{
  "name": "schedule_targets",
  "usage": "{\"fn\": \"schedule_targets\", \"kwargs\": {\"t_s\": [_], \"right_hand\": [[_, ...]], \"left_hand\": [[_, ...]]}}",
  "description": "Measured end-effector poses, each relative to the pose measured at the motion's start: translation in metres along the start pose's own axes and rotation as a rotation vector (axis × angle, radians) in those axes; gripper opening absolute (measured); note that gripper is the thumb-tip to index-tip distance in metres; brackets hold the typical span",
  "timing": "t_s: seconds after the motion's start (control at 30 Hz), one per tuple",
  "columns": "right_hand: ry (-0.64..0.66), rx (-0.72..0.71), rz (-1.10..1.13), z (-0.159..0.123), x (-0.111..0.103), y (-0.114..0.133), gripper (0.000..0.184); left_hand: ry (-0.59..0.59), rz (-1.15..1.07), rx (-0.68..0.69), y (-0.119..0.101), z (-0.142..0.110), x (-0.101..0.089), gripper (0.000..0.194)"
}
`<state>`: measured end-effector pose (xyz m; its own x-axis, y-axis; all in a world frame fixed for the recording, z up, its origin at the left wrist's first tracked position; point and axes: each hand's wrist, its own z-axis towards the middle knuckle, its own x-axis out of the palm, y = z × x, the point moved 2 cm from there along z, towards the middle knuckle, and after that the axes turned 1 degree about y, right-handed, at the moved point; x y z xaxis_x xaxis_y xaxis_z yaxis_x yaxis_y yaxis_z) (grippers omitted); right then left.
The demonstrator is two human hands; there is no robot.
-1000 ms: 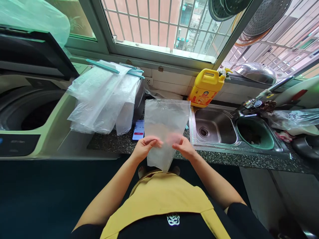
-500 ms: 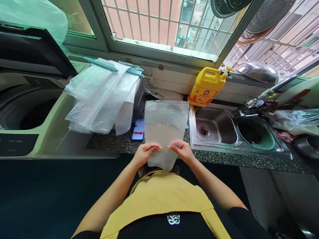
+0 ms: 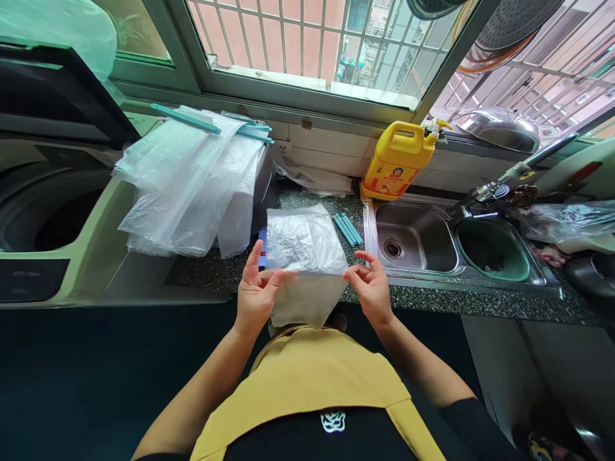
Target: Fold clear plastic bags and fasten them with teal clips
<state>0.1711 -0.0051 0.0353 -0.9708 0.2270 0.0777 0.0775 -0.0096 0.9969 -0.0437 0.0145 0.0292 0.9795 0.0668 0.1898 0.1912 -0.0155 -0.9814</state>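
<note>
I hold a clear plastic bag point(image 3: 303, 256) in front of me over the counter's front edge. Its top half is folded down toward me. My left hand point(image 3: 255, 291) pinches the bag's left edge between thumb and fingers, with the index finger raised. My right hand point(image 3: 371, 286) pinches the right edge at the fold. The bag's lower part hangs down against my yellow apron. A pile of similar clear bags point(image 3: 189, 179) with teal sealing strips lies to the left, draped over a box.
Teal sealing sticks point(image 3: 347, 228) lie on the speckled counter point(image 3: 216, 272) beside a steel sink point(image 3: 413, 237). A yellow jug point(image 3: 398, 160) stands behind the sink, a green basin point(image 3: 494, 253) to its right. A washing machine point(image 3: 52, 211) is at the left. A phone peeks out behind the bag.
The bag's upright top half has been folded down toward me, uncovering the teal sticks on the counter. My hands moved slightly apart along the fold.
</note>
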Motion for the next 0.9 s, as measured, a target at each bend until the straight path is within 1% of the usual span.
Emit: {"fn": "schedule_targets", "kwargs": {"t_s": [0.03,0.1,0.2,0.27,0.33,0.4,0.47,0.5,0.6,0.73,0.8,0.87,0.9], "right_hand": [[-0.026,-0.048,-0.001,-0.002,0.0,0.002,0.037],[-0.03,-0.149,-0.024,-0.005,0.0,0.006,0.036],[0.037,-0.253,-0.097,-0.009,-0.001,0.008,0.032],[0.063,-0.313,-0.161,-0.013,-0.004,0.008,0.028],[0.059,-0.39,-0.229,-0.018,-0.008,0.008,0.023],[0.06,-0.453,-0.307,-0.022,-0.012,0.008,0.027],[0.08,-0.472,-0.408,-0.025,-0.015,0.008,0.03],[0.093,-0.475,-0.459,-0.026,-0.016,0.008,0.029],[0.125,-0.496,-0.563,-0.026,-0.019,0.009,0.011],[0.114,-0.534,-0.587,-0.023,-0.02,0.014,0.007],[0.134,-0.543,-0.618,-0.02,-0.016,0.018,0.02],[0.194,-0.563,-0.68,-0.015,-0.009,0.02,0.035],[0.231,-0.581,-0.718,-0.012,-0.005,0.021,0.038]], "left_hand": [[0.01,0.004,0.018,-0.003,-0.001,0.0,0.081],[0.063,0.028,0.047,-0.009,-0.002,-0.001,0.08],[0.186,0.105,0.079,-0.017,-0.003,-0.002,0.072],[0.233,0.156,0.09,-0.019,-0.003,-0.001,0.062],[0.212,0.195,0.096,-0.018,-0.004,-0.001,0.055],[0.169,0.23,0.094,-0.014,-0.006,0.0,0.052],[0.152,0.267,0.094,-0.009,-0.007,0.0,0.05],[0.152,0.285,0.099,-0.006,-0.007,0.001,0.049],[0.133,0.335,0.136,-0.003,-0.005,0.0,0.049],[0.074,0.364,0.202,-0.006,0.0,-0.001,0.053],[0.099,0.372,0.224,-0.009,0.001,0.001,0.051],[0.157,0.381,0.24,-0.012,0.001,0.005,0.05],[0.191,0.388,0.246,-0.013,0.001,0.007,0.05]]}}
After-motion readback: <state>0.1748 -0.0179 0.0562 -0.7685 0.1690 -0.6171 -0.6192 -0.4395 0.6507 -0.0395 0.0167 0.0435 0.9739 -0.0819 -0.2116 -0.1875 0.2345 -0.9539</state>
